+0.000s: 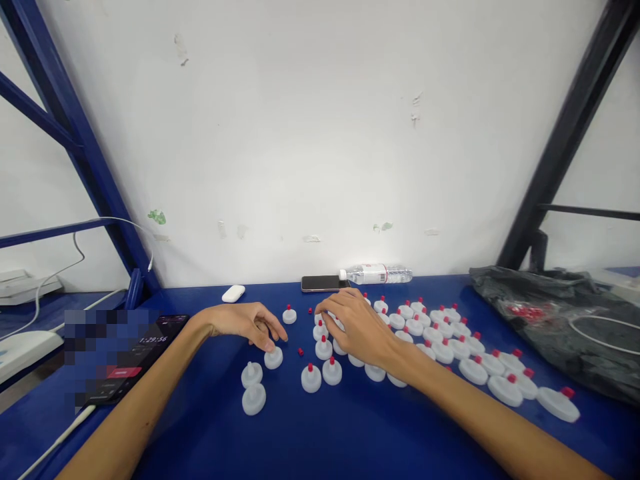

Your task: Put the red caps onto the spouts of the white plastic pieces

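Observation:
My left hand point(253, 325) is over the table, fingers apart, its thumb tip at the top of a white plastic nozzle cap point(273, 359). Nearer me, two more white caps point(254, 400) without red tips rest close together. My right hand point(356, 328) reaches over a group of white caps with red tips, its fingers bent downward and spread; it covers some caps, and its thumb is hidden. Between the hands lie small loose red tips point(301, 352). A red-tipped cap point(289, 315) stands alone beyond, and two others point(311, 379) stand in front.
Many red-tipped caps point(443, 351) spread across the blue table's right side. By the wall lie a dark phone point(323, 284), a water bottle point(377, 274) and a white case point(233, 294). A black plastic bag point(555, 333) lies right; a cabled phone point(135, 360) lies left.

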Available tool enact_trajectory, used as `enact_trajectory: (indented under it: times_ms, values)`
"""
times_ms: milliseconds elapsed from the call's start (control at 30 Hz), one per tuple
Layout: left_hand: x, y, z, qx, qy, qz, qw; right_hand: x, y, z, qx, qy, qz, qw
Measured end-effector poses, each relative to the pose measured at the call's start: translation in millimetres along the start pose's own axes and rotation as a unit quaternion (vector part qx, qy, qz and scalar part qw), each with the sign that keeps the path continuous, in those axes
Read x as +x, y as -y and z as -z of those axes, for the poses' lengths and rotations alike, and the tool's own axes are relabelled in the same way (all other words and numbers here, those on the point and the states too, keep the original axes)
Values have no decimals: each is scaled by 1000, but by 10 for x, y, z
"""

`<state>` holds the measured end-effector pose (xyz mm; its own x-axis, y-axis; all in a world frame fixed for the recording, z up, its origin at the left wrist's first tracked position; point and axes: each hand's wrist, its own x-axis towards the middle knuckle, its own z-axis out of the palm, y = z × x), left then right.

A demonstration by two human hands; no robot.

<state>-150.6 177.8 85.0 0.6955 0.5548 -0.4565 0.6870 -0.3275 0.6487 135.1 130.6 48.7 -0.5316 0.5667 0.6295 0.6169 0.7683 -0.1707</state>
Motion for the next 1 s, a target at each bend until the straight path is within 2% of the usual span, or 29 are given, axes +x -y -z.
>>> enact_trajectory:
  times_ms: [200,467,600,700,867,1000]
  values:
    - [-21,16,10,13,28,-12,999,-10,-5,2,0,3,2,1000]
    - [22,65,-20,-18,7,-35,999,-16,-10,-15,-6,7,5,1000]
    - [28,19,-28,-42,-35,-52,997,-21,-5,-3,-8,1,6,1000]
    - [26,-26,-23,-66,-87,-71,992,-21,5,5,-9,-1,6,1000]
    - [36,-157,-65,-144,-187,-116,965,-21,38,-1,-9,-6,4,1000]
    - [129,-290,-189,-202,-213,-145,945,-28,65,-17,-21,-29,0,999]
